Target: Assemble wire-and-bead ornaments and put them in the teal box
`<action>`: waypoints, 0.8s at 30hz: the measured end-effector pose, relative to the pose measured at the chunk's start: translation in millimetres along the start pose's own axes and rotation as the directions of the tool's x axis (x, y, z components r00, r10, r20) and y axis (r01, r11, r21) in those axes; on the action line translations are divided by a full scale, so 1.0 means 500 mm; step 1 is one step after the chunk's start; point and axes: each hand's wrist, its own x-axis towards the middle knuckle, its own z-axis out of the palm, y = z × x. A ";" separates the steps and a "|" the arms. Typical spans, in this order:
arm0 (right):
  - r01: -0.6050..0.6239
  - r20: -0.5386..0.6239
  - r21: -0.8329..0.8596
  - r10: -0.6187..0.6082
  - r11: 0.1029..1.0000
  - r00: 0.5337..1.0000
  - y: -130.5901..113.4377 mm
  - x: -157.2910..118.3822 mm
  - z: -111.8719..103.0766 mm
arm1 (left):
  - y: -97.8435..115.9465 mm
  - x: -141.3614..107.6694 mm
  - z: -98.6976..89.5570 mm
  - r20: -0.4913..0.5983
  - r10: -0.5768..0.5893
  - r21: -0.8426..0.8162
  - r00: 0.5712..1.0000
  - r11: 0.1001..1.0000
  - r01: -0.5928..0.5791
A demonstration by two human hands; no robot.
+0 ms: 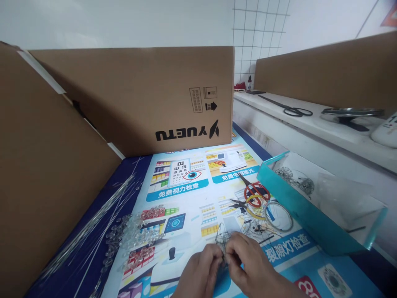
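My left hand [201, 267] and my right hand [249, 260] meet at the lower middle of the head view. Both are closed, fingertips pinched together on a small bundle of bent thin wire [221, 236]. Loops of the wire stick up beyond the fingers, while its lower part is hidden by them. Past my right hand lie scissors with red handles [256, 194], small cutters with yellow handles [256, 210] and a coil of wire [279, 216], among scattered wire scraps. Clear beads [139, 231] are spread to the left of my hands.
Long straight wires [93, 219] lie at the left. A teal box [297, 203] with wire coils inside stands at the right. Cardboard panels [139, 91] wall off the back and left. On a white ledge [313, 124] rest black scissors [288, 108] and a round metal-rimmed object [352, 112].
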 end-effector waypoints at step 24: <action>0.297 0.192 -0.070 -0.279 0.952 0.941 0.019 0.008 -0.025 | -0.012 0.000 -0.005 0.003 0.089 0.084 0.996 0.993 -0.089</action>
